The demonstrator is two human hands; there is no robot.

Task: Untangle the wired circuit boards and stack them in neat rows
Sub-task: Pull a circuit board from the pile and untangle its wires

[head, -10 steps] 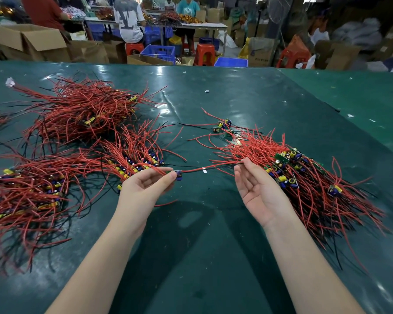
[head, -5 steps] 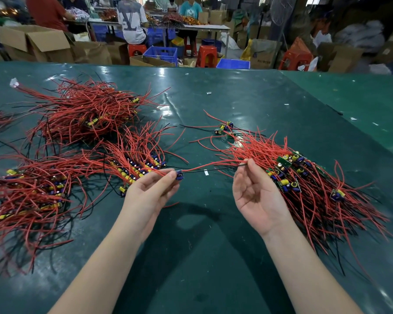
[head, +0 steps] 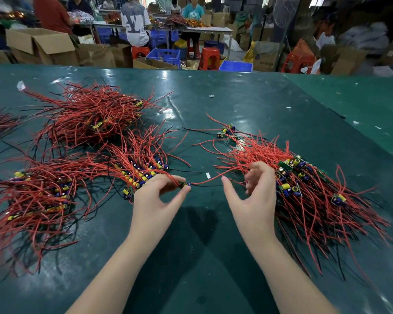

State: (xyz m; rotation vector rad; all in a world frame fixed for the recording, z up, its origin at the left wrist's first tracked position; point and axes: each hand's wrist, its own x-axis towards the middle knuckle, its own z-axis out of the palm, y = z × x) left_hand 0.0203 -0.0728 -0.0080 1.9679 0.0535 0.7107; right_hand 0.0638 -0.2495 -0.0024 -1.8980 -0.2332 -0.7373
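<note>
My left hand (head: 159,198) pinches a small circuit board (head: 186,184) between thumb and fingertips, just right of a neat row of boards (head: 141,171) with red wires fanning away. The board's red and black wires (head: 210,181) run right toward a tangled pile (head: 315,200) of boards and red wires. My right hand (head: 254,198) hovers at that pile's left edge, thumb out and fingers loosely bent and blurred, holding nothing that I can see.
More wired-board piles lie on the green table (head: 213,245): one at the left (head: 36,196), a big one further back (head: 89,118), and a few loose boards (head: 227,130). Beyond the far edge are cardboard boxes (head: 41,44), stools and seated people.
My right hand, which pinched the wire ends, has let them go and spread its fingers. My left hand still holds the board, shifted slightly right.
</note>
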